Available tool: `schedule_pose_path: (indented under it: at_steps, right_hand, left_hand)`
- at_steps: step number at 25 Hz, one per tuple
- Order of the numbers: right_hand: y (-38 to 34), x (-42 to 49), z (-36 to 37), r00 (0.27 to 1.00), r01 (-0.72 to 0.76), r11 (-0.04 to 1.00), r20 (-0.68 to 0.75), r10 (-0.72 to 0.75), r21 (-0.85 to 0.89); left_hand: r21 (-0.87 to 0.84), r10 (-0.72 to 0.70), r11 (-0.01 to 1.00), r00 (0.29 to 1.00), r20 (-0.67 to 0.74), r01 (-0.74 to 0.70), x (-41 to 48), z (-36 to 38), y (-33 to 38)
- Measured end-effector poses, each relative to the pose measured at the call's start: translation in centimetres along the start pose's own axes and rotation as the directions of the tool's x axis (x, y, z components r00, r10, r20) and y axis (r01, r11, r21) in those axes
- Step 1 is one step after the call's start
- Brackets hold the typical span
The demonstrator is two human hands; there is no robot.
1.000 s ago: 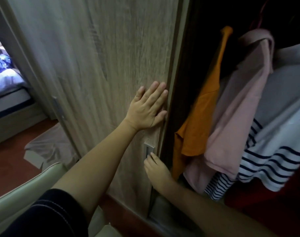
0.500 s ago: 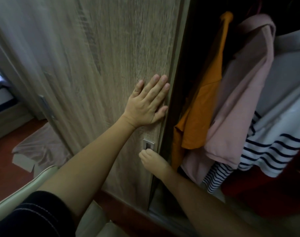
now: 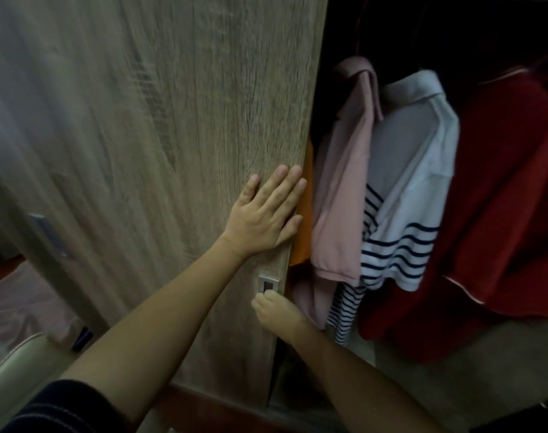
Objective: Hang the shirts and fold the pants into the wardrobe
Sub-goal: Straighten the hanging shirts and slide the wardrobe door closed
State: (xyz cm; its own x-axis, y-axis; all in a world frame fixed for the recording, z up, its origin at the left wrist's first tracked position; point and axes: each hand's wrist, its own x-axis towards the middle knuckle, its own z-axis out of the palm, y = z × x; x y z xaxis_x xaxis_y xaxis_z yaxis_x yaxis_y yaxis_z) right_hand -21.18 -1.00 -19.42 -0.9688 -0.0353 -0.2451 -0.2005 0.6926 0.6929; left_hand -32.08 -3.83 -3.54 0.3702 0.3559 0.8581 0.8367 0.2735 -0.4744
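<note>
The wood-grain sliding wardrobe door [image 3: 173,120] fills the left and middle. My left hand [image 3: 266,217] lies flat and open against it near its right edge. Lower down, my right hand [image 3: 279,314] has its fingers curled at the small metal recessed handle [image 3: 268,283]. Inside the dark wardrobe hang an orange shirt [image 3: 304,232], mostly hidden behind the door edge, a pink shirt [image 3: 341,198], a white polo with navy stripes [image 3: 413,189] and a red garment [image 3: 500,198].
A second door behind carries another metal handle [image 3: 48,235] at the left. A pale cloth [image 3: 16,307] lies on the floor at lower left, beside a cream padded chair edge [image 3: 23,370]. The wardrobe's light bottom shelf [image 3: 453,370] shows under the clothes.
The door has slid to the right with both hands on it and now covers most of the orange shirt. The view has swung right, bringing the red garment in.
</note>
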Motion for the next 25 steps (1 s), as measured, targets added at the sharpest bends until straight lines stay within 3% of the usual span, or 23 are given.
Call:
schedule_pose_path:
  at_steps: [8, 15, 17, 22, 25]
  right_hand:
    - [1.4, -12.1, 4.2, 0.981, -0.173, 0.983, 0.105, 0.165, 0.063]
    - [1.3, -22.2, 8.2, 0.957, -0.232, 0.965, 0.205, 0.205, 0.122]
    - [1.2, -25.0, 8.7, 0.952, -0.264, 0.960, 0.186, 0.243, 0.094]
    - [1.3, -29.8, 11.0, 0.911, -0.296, 0.955, 0.302, 0.282, 0.002]
    - [1.5, -32.1, 12.2, 0.882, -0.337, 0.941, 0.360, 0.303, 0.034]
  left_hand:
    - [-0.140, 0.131, 0.980, 0.988, -0.081, -0.141, 6.4, 0.4, 9.4]
    - [-0.171, 0.127, 0.973, 0.980, -0.152, -0.152, 11.7, 1.8, 19.7]
    - [-0.197, 0.130, 0.967, 0.978, -0.164, -0.161, 13.1, 1.8, 22.2]
    - [-0.200, 0.133, 0.964, 0.971, -0.199, -0.173, 16.0, 1.9, 27.4]
    - [-0.203, 0.134, 0.964, 0.972, -0.192, -0.173, 17.3, 2.2, 30.0]
